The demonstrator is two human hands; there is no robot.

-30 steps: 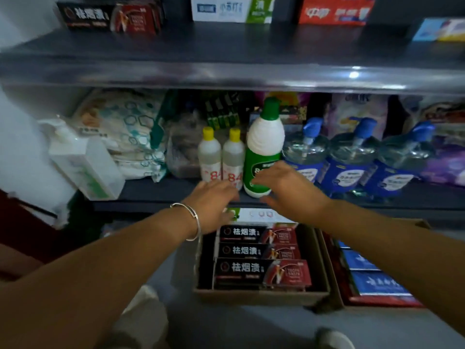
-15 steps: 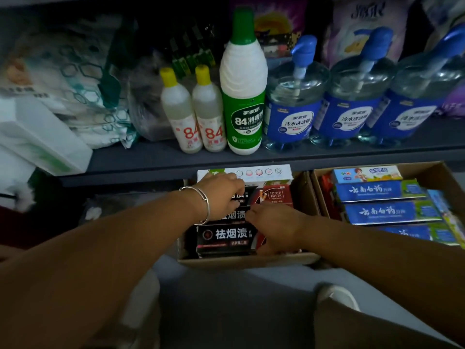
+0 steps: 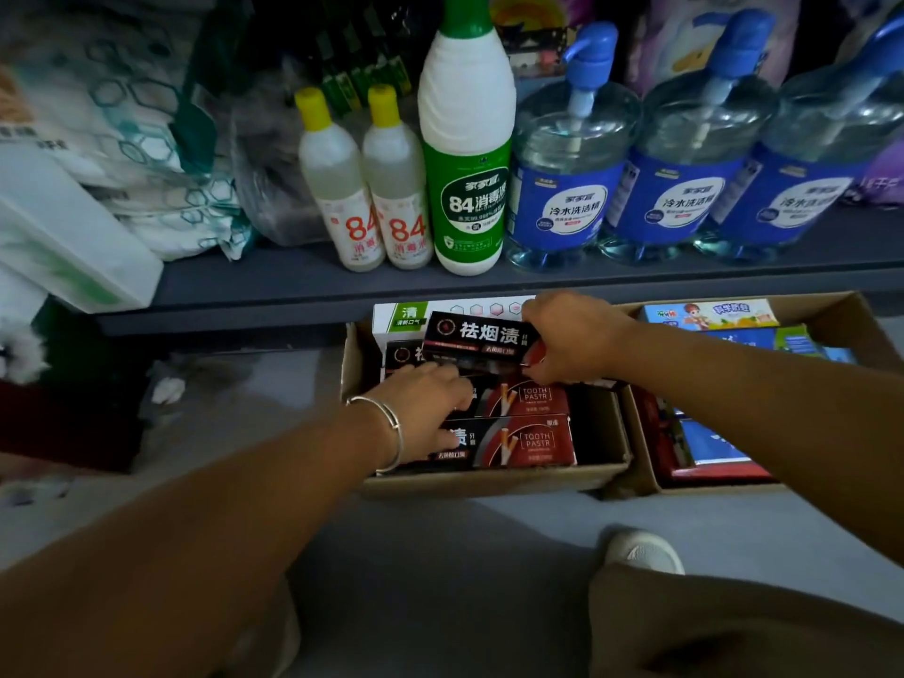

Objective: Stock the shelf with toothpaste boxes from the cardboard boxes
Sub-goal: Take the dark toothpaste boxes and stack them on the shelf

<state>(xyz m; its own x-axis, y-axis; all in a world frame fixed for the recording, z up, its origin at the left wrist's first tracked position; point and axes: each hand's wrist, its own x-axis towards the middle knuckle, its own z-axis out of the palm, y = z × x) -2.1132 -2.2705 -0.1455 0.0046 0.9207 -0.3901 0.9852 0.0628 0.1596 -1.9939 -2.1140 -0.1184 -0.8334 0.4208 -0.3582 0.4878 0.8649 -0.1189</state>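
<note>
Down on the floor, the right hand (image 3: 570, 342) grips a black toothpaste box (image 3: 477, 337) lifted above the cardboard box (image 3: 489, 479); the left hand (image 3: 425, 408) reaches among remaining boxes, seemingly gathering another.

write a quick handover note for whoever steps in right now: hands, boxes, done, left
Right hand grips a black toothpaste box, lifted above the left carton.
Left hand lies open on the black boxes packed in that carton.
A white box stands at the carton's back; the right carton holds blue boxes.
Done: one box picked up.
Left: shelve it, then the rest. The shelf in view holds only bottles and bags.
</note>
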